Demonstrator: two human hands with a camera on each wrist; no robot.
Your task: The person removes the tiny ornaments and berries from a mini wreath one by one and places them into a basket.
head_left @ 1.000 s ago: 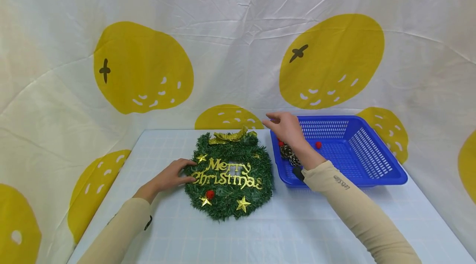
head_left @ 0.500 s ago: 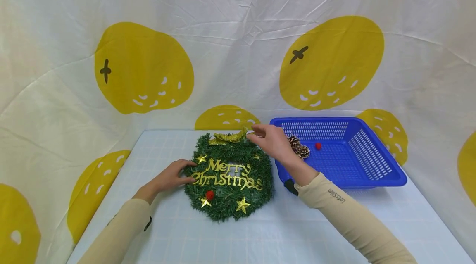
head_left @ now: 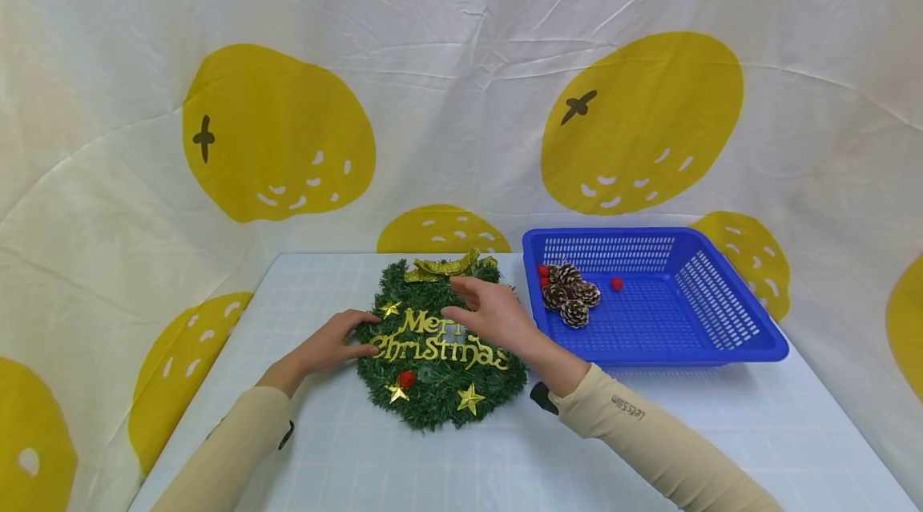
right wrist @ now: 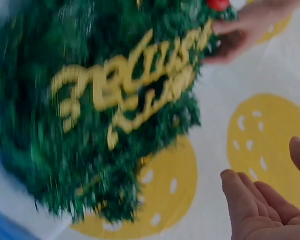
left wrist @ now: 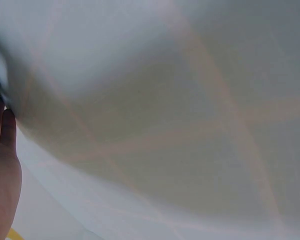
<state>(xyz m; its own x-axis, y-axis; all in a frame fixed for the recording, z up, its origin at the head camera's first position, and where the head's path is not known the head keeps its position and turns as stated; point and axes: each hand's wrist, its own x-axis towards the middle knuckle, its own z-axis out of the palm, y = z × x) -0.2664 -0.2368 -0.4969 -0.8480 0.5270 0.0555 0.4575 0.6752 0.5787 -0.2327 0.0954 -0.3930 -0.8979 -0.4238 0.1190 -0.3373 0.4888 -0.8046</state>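
A green tinsel wreath (head_left: 440,409) lies on the table, with gold "Merry Christmas" lettering (head_left: 433,348) across its middle. Gold stars (head_left: 471,399), a red ball (head_left: 407,379) and a gold ribbon bow (head_left: 441,267) decorate it. At the wreath's left edge, my left hand (head_left: 330,344) rests with its fingertips and thumb touching the greenery; its fingers (left wrist: 8,127) look straight in the left wrist view. My right hand (head_left: 497,315) hovers over the wreath's upper right, covering part of "Merry". Thumb and fingers (right wrist: 250,202) are apart, and nothing shows between them.
To the right stands a blue plastic basket (head_left: 728,355). Several pine cones (head_left: 574,313) and a few red balls (head_left: 616,284) sit inside it, mostly along its left side. A white cloth (head_left: 461,135) with yellow fruit prints hangs behind the pale checked table (head_left: 346,448).
My right hand has moved left and down from above the basket's left side to over the wreath, uncovering the pine cones. The left hand has stayed on the wreath's edge.
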